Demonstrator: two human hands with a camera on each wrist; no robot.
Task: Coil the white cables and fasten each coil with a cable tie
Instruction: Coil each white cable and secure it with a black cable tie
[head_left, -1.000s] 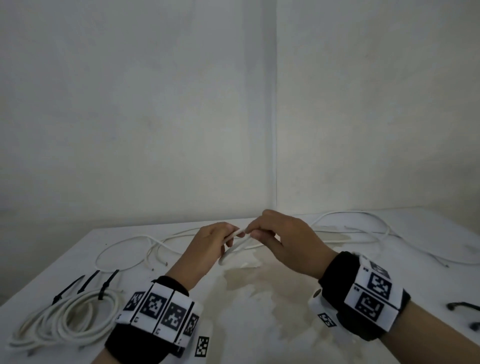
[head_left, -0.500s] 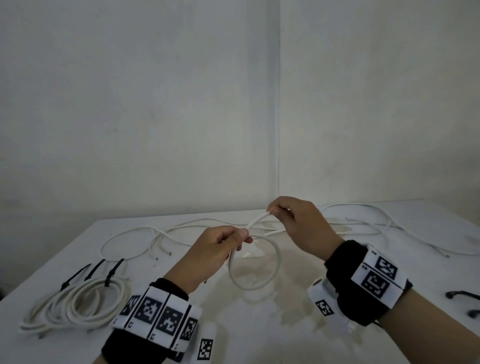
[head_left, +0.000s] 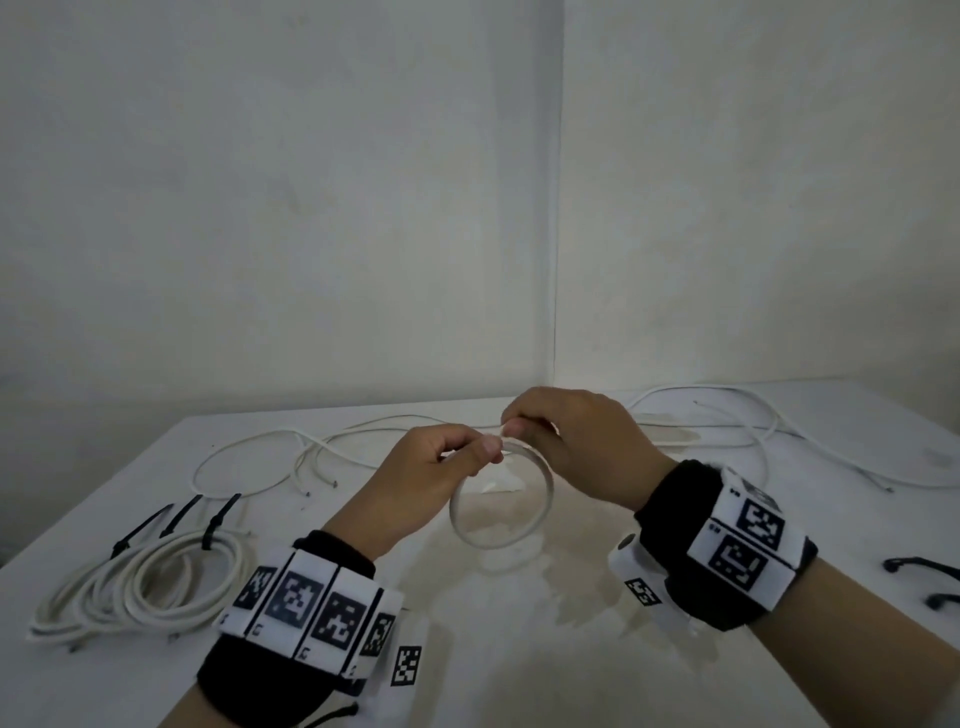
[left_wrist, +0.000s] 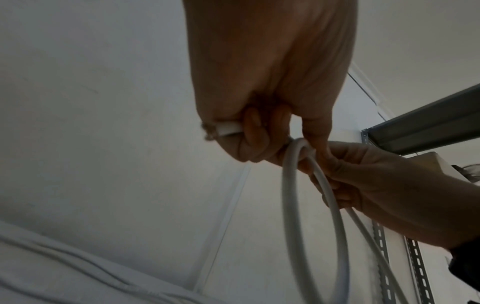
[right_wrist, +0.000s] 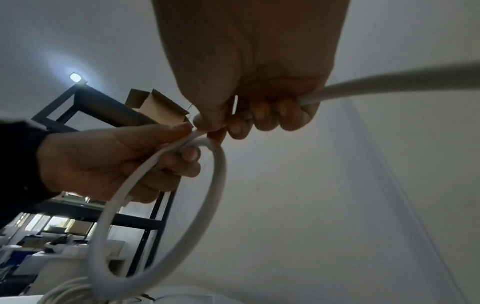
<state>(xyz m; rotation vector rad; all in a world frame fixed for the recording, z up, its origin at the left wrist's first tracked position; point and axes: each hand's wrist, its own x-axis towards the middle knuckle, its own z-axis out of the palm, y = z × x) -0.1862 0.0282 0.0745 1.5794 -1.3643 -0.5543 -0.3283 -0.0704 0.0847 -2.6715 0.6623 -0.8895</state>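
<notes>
A white cable hangs as one round loop (head_left: 500, 540) above the table's middle, with both hands at its top. My left hand (head_left: 480, 451) pinches the crossing of the loop; in the left wrist view the left hand (left_wrist: 262, 142) has the cable's end (left_wrist: 228, 130) sticking out beside its fingers. My right hand (head_left: 519, 427) grips the cable just past that pinch; in the right wrist view the right hand (right_wrist: 233, 123) curls round the strand (right_wrist: 389, 84), which runs off to the right. The loop (right_wrist: 207, 205) hangs below both hands.
A finished coil (head_left: 140, 587) with black cable ties (head_left: 215, 522) lies at the table's left front. Loose white cables (head_left: 270, 457) trail across the back of the table (head_left: 519, 675), and more (head_left: 753, 431) at the back right. Spare black ties (head_left: 919, 564) lie at the right edge.
A loop has formed from the straight cable. The right hand drew away and up, then came back to the left hand, which now pinches the loop's top. The loop hangs a little larger.
</notes>
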